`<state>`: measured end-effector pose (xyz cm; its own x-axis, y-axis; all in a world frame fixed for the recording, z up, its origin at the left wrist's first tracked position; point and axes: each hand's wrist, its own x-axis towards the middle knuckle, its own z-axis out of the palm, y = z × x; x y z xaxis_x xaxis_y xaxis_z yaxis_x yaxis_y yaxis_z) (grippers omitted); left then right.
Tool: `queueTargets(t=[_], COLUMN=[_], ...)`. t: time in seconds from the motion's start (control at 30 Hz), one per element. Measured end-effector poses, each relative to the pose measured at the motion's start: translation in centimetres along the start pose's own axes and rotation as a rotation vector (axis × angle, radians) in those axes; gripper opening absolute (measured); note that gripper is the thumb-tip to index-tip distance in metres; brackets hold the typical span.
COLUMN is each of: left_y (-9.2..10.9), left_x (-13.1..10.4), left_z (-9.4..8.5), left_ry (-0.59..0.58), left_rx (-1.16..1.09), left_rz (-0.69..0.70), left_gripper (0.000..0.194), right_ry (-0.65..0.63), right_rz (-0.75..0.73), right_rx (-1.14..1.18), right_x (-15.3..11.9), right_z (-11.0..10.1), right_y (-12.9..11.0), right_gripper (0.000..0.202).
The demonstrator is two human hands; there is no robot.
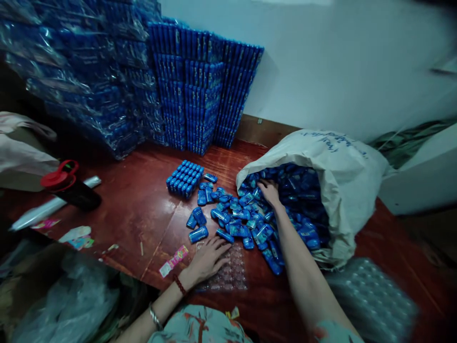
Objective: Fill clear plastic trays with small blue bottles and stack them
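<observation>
My left hand lies flat with its fingers spread over the left part of a clear plastic blister tray. Its fingertips are close to the nearest small blue plastic cases, which lie loose in a heap. My right hand reaches into the mouth of a white woven sack, with its fingers stretched over more blue cases inside; the fingertips are partly lost among them. A neat block of blue cases stands on the red-brown table, left of the heap.
Tall stacks of blue packs line the wall, with plastic-wrapped ones at left. A black bottle with a red lid stands at left. Clear trays sit at lower right. Colourful wrappers lie near my left wrist.
</observation>
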<state>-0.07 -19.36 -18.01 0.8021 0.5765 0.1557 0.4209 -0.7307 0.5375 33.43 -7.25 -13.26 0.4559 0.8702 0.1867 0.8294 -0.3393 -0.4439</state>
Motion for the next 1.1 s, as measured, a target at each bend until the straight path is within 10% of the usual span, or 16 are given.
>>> queueTargets(t=[0.33, 0.5, 0.77, 0.93, 1.1], left_y=[1.2, 0.9, -3.2, -5.7, -6.0], left_x=[1.4, 0.8, 2.6, 9.3, 13.3], left_z=[0.5, 0.4, -4.9, -8.7, -8.4], left_ry=[0.113, 0.223, 0.482, 0.134, -0.187], left_rx=[0.033, -0.015, -0.097, 0.133, 0.299], left_rz=[-0.033, -0.001, -0.031, -0.056, -0.077], left_gripper=[0.032, 0.027, 0.023, 0.026, 0.029], right_ry=[-0.210, -0.185, 0.029, -0.118, -0.269], right_rz=[-0.178, -0.202, -0.109, -0.226, -0.296], right_rx=[-0.093, 0.268, 0.461, 0.410, 0.087], right_x=[-8.3, -11.1, -12.2, -12.0, -14.7], right_z=[2.9, 4.3, 3.0, 1.5, 0.9], right_y=[-4.6, -5.9, -6.9, -9.0, -9.7], right_gripper=[0.044, 0.042, 0.040, 0.021, 0.019])
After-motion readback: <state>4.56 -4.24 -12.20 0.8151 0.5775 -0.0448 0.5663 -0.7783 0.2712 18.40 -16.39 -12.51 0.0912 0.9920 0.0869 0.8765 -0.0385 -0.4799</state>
